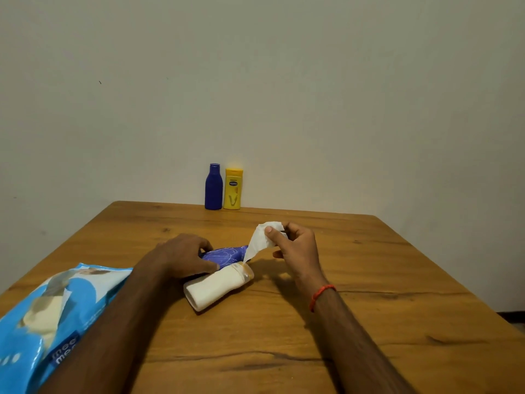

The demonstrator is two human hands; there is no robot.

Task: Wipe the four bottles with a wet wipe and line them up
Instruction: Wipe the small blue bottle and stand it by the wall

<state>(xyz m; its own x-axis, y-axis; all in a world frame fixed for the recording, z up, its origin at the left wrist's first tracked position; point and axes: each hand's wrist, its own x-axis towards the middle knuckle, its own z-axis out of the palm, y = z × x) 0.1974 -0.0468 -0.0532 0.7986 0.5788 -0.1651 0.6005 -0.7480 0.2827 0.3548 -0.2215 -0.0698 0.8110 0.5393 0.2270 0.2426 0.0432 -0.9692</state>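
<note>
A dark blue bottle [213, 187] and a yellow bottle [233, 189] stand upright side by side at the table's far edge by the wall. A purple patterned bottle [227, 255] lies on its side mid-table, with a cream bottle [217, 288] lying just in front of it and touching it. My left hand [184, 255] rests on the purple bottle, fingers wrapped over its near end. My right hand [295, 248] is raised to the right of both lying bottles and pinches a crumpled white wet wipe [262, 238] whose tail hangs down toward the cream bottle's cap.
A blue wet wipe pack [48, 317] lies at the left front of the wooden table [369, 308], partly under my left forearm, with a wipe sticking out of its opening. A pale wall stands right behind the table.
</note>
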